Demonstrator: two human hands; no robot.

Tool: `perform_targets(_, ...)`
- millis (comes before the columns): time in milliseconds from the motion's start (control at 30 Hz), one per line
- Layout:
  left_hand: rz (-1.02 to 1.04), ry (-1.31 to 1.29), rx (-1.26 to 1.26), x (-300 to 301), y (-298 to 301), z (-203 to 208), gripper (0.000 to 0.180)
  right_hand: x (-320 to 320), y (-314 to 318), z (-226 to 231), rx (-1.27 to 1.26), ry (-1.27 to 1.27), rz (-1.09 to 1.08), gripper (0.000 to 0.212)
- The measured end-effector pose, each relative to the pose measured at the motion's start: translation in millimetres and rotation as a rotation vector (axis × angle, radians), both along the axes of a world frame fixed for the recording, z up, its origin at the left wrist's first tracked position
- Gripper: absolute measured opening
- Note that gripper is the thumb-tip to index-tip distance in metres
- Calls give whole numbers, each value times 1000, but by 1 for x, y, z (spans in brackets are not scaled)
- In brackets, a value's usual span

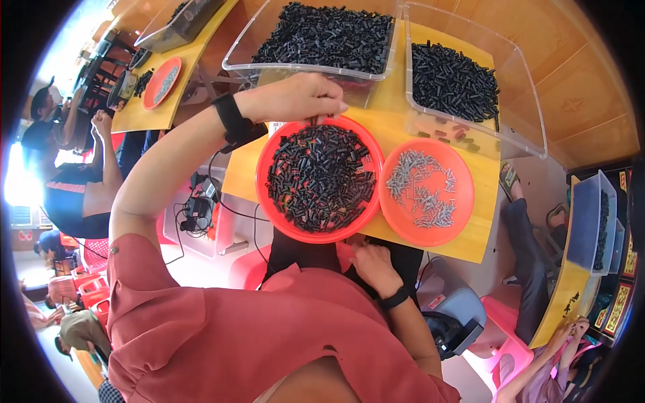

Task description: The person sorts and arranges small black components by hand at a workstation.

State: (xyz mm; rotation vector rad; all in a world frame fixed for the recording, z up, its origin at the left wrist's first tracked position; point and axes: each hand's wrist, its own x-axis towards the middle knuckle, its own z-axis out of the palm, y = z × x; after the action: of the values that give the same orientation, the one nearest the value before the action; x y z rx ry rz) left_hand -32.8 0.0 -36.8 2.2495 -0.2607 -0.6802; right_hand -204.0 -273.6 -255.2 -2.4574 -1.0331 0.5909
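My left hand (299, 97) is over the far rim of a round red basin (263, 191), fingers bent down and pinched together; whatever they hold is hidden. Many small black tube-like pieces (319, 174) fill the basin. To its right, touching it, sits a shallow orange-red dish (410, 232) with small silvery metal pieces (430, 201) scattered in it. Below the basin and dish, by my lap at the table's near edge, my right hand (375, 265) is closed with fingers curled; I cannot see what is inside.
Two clear plastic bins (232, 64) (531, 87) full of black pieces stand at the far side of the yellow table (467, 250). A grey-blue container (457, 295) is right of my lap. Cables hang at the left. Other people work at tables on both sides.
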Motion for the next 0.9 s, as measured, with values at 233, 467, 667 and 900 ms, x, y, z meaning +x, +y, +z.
perform_targets(233, -121, 47, -4, -4, -9, 16, 54, 1, 0, 9, 4, 23, -46, 18)
perform_targets(467, 19, -319, 16, 79, -3, 41, 27, 0, -1, 12, -8, 31, -36, 18)
perform_targets(667, -249, -211, 366, 141, -3, 5, 81, 3, 0, 13, 77, 29, -35, 21)
perform_targets(900, -427, -340, 516, 155, -33, -27, 77, 5, -2, 16, 104, 30, -35, 28)
